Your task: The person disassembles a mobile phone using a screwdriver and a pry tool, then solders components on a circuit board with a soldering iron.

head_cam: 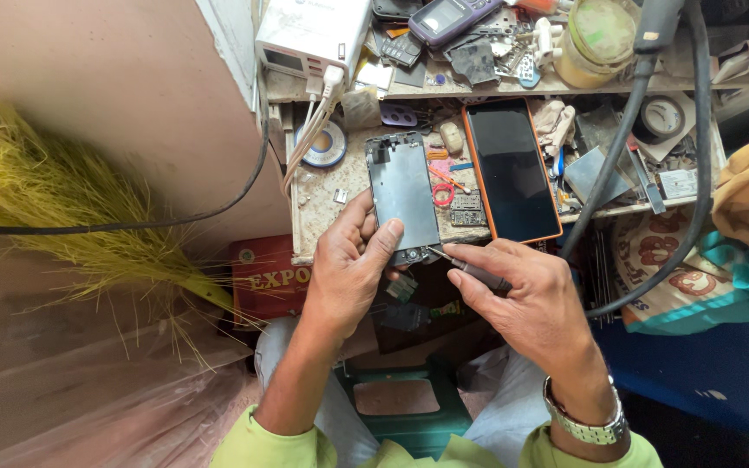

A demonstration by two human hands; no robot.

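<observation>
The left hand (348, 269) clamps the grey, rectangular phone screen assembly (403, 195) over the cluttered counter (318, 212) edge, while the right hand (526, 299) pinches a thin metal screwdriver (465, 267), best kept steady, upright and lightly pressed at the assembly's bottom end.

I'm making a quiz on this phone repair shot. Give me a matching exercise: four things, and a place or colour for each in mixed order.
Things:
1. Phone screen panel
2. Screwdriver
3. Orange-edged phone
4. Broom

Places or colours:
A. yellow, at the left by the wall
B. lying flat on the bench
C. held in the left hand
D. held in the right hand

Pairs: 1-C, 2-D, 3-B, 4-A
</observation>
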